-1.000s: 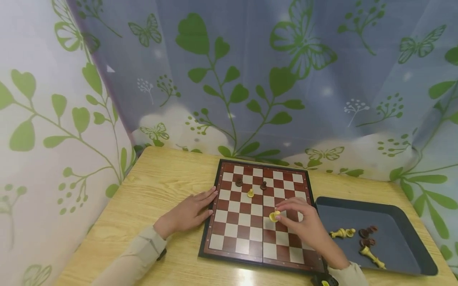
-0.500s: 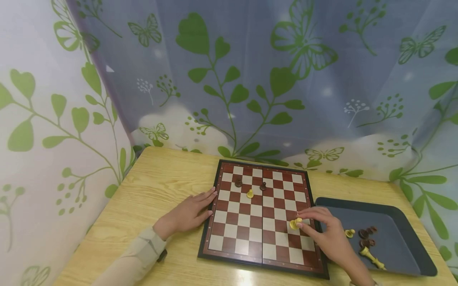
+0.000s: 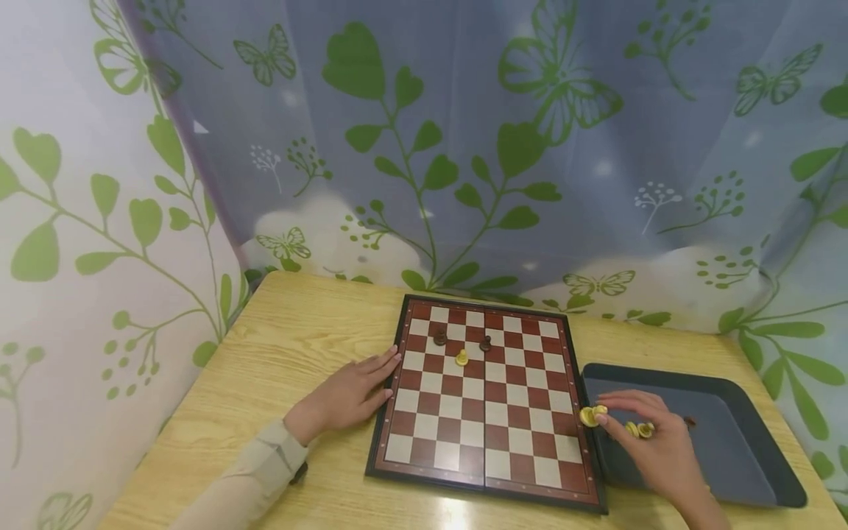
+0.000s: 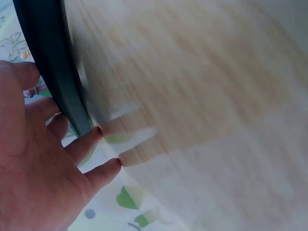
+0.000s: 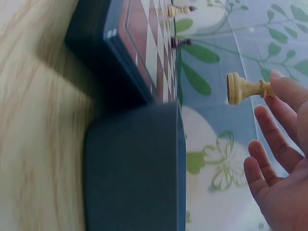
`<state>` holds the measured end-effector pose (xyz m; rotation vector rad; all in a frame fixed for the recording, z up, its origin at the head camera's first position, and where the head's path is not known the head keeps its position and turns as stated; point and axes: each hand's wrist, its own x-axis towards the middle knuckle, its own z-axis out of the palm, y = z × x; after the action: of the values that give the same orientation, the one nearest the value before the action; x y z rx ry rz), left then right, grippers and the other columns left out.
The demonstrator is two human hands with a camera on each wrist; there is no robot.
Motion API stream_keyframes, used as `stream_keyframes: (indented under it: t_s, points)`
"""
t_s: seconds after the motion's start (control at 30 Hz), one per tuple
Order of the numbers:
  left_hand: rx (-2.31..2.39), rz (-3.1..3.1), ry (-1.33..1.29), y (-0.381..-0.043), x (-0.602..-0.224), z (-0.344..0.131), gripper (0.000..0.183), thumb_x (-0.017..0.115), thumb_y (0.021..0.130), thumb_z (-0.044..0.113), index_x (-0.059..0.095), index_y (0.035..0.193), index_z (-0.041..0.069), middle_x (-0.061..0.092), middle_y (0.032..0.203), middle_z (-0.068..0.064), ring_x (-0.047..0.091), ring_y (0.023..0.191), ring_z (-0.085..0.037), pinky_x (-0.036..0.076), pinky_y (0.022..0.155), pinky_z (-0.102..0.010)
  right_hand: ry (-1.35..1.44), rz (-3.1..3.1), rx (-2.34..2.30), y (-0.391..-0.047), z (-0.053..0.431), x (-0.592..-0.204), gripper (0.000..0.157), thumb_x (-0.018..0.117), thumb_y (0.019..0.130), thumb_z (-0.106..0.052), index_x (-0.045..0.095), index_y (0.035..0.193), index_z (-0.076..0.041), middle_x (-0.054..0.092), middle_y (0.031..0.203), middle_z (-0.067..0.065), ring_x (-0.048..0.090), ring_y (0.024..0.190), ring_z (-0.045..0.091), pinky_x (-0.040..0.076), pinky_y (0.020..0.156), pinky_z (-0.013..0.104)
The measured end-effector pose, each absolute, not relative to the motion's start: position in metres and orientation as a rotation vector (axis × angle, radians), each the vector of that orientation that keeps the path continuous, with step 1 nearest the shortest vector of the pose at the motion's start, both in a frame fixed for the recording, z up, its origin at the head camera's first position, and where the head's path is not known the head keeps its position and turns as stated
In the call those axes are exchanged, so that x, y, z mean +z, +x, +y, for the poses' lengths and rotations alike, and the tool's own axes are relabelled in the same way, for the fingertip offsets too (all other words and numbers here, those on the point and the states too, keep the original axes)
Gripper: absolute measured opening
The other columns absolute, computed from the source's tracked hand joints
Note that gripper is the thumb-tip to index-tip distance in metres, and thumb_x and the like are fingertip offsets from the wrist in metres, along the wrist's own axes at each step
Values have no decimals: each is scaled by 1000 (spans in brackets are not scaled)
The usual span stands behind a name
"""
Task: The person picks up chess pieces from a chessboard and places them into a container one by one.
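Observation:
My left hand (image 3: 341, 397) lies with extended fingers at the left edge of the chessboard (image 3: 457, 407); in the left wrist view its fingertips touch the tabletop and the dark board side. Between thumb and fingertips, my right hand (image 3: 659, 445) pinches a yellow chess piece (image 5: 243, 89), base pointing down and its head hidden by the thumb. That hand hovers where the board's right edge meets the dark tray (image 3: 742, 412). Three pieces stand on the board's far half: a dark piece (image 3: 440, 337), a dark pawn (image 3: 486, 344) and a yellow pawn (image 3: 461, 358).
Inside the tray lie yellow pieces (image 3: 639, 429) and a dark piece (image 3: 690, 422), partly covered by my right hand. The tray's raised wall (image 5: 134, 173) stands right beside the board. A patterned curtain (image 3: 464, 147) closes off the wooden table (image 3: 311, 316) at the back.
My right hand has carried the yellow chess piece rightward from over the board's right half to the tray's left edge. The left hand and the standing pieces have stayed in place.

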<state>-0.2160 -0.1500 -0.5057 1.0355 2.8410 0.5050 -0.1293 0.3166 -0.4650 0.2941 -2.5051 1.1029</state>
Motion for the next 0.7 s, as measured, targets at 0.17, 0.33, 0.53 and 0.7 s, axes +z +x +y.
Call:
stream_keyframes:
  t_s: [0.17, 0.33, 0.53, 0.7]
  points:
    - [449, 2856, 1042, -215, -505, -149, 60, 44, 109, 37, 31, 160, 8, 26, 167, -8, 41, 146, -38, 41, 111, -65, 208, -2496, 1087, -122, 332, -467, 24, 83, 80, 5, 78, 100, -8, 69, 106, -21, 51, 102, -7, 41, 74, 9]
    - [397, 2875, 1044, -214, -504, -150, 59, 42, 109, 37, 32, 160, 8, 26, 167, -8, 42, 145, -38, 43, 110, -63, 131, -2477, 1087, -119, 346, -470, 24, 82, 81, 5, 78, 103, -6, 65, 104, -27, 45, 84, -1, 34, 54, 22]
    - [383, 2876, 1056, -214, -502, -149, 60, 43, 109, 38, 31, 160, 9, 25, 168, -8, 43, 144, -38, 43, 111, -63, 28, -2463, 1101, -116, 359, -473, 20, 79, 85, 2, 77, 104, -2, 62, 104, -29, 45, 80, 2, 36, 54, 21]
    - [369, 2880, 1057, -214, -503, -150, 60, 42, 109, 39, 30, 161, 10, 24, 168, -7, 43, 144, -38, 42, 111, -63, -130, -2462, 1091, -118, 363, -475, 16, 79, 88, -6, 78, 103, -4, 62, 100, -32, 54, 88, 0, 42, 62, 13]
